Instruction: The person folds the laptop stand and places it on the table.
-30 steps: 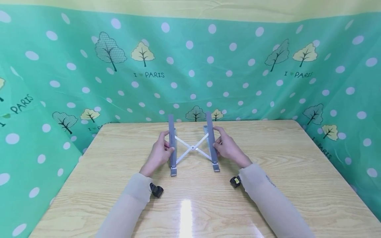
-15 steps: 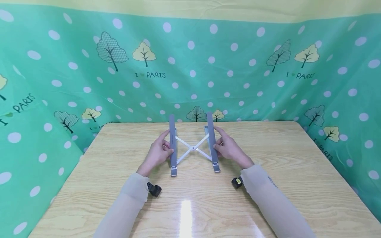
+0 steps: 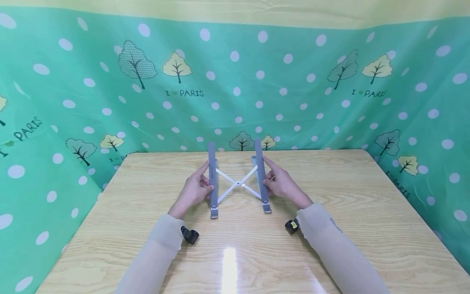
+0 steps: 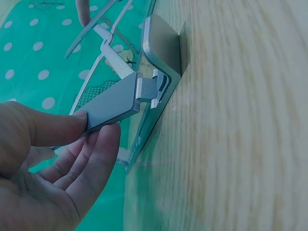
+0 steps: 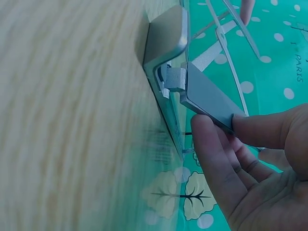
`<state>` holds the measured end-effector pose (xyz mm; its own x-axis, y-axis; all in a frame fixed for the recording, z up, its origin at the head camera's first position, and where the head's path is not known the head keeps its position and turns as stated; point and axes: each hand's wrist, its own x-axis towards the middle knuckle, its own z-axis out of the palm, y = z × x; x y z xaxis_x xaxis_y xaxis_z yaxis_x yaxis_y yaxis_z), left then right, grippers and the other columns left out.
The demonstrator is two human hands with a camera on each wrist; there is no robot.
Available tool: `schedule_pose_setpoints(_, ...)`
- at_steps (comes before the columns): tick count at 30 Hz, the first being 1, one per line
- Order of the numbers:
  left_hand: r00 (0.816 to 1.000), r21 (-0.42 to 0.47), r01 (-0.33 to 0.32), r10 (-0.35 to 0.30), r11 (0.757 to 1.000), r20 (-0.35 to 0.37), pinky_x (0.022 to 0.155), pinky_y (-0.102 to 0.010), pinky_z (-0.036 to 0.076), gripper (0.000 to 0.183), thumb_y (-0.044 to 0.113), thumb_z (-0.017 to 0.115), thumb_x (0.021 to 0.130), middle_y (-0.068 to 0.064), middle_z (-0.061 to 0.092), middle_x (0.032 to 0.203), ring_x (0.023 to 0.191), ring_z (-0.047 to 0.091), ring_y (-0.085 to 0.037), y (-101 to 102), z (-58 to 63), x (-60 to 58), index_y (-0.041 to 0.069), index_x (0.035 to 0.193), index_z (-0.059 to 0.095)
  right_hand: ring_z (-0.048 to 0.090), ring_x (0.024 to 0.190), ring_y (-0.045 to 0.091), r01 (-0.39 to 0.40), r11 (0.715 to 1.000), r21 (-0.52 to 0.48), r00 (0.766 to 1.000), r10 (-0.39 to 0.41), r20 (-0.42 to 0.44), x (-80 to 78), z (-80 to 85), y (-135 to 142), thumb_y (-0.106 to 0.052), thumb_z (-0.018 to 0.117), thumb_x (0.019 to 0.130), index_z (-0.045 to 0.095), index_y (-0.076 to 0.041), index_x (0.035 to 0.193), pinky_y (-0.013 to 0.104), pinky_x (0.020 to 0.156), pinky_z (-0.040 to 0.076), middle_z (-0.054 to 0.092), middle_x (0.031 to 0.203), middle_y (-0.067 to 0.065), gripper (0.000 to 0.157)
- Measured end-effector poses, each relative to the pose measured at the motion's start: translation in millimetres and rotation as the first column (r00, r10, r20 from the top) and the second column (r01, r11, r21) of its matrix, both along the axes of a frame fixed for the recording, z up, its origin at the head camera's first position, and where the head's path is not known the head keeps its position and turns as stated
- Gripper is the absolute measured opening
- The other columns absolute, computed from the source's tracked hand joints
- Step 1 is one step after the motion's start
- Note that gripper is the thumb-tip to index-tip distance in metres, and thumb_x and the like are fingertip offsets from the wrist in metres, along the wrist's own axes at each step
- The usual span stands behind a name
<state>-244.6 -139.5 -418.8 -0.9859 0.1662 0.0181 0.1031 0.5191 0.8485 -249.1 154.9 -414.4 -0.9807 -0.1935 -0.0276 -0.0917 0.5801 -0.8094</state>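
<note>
A grey metal folding laptop stand point(image 3: 213, 175) stands unfolded on the table, its two long side bars joined by a crossed silver brace point(image 3: 238, 183). My left hand point(image 3: 193, 190) pinches the left bar between thumb and fingers; in the left wrist view the thumb lies on top of the bar point(image 4: 113, 102) and a fingertip sits beneath it. On the other side my right hand point(image 3: 280, 181) pinches the right bar point(image 5: 209, 96) likewise. Both bars slope up from hinges near the front. A bent front lip point(image 5: 166, 36) rests at the wood in the right wrist view.
The wooden table point(image 3: 330, 253) reaches back to a green dotted curtain point(image 3: 235, 81), which also hangs along both sides. Each wrist wears a small black camera, the left camera point(image 3: 190, 235) and the right camera point(image 3: 291, 226) both close above the tabletop.
Both hands keep their grip on the stand. The left forearm has shifted slightly left, and the left index finger looks a little straighter. The stand stays in place.
</note>
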Motion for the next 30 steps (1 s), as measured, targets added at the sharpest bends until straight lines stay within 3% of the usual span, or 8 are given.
schedule_pose_setpoints(8,1.000,0.012,-0.015,0.015,1.000,-0.009,0.058,-0.038,0.057,0.090,-0.008,0.068,0.081,-0.013,0.056,0.086,0.065,0.057,-0.020,-1.2,0.8,1.0,0.025,0.153,0.024,0.062,0.070,0.030,-0.012,1.000,0.006,1.000,0.012,-0.018,0.8,0.3,-2.2,0.004,0.057,0.091,0.013,-0.026,0.155,0.036,0.057,0.057,0.056,0.089,0.014,0.083)
schedule_pose_setpoints(30,0.999,0.019,-0.034,0.034,0.999,-0.003,0.057,-0.039,0.057,0.091,-0.009,0.069,0.079,-0.014,0.056,0.085,0.061,0.057,-0.020,1.9,4.9,2.0,0.024,0.152,0.025,0.062,0.072,0.032,0.003,1.000,-0.003,1.000,-0.003,-0.001,-0.2,1.2,-0.6,0.004,0.058,0.091,0.014,-0.032,0.153,0.037,0.058,0.057,0.055,0.090,0.014,0.085)
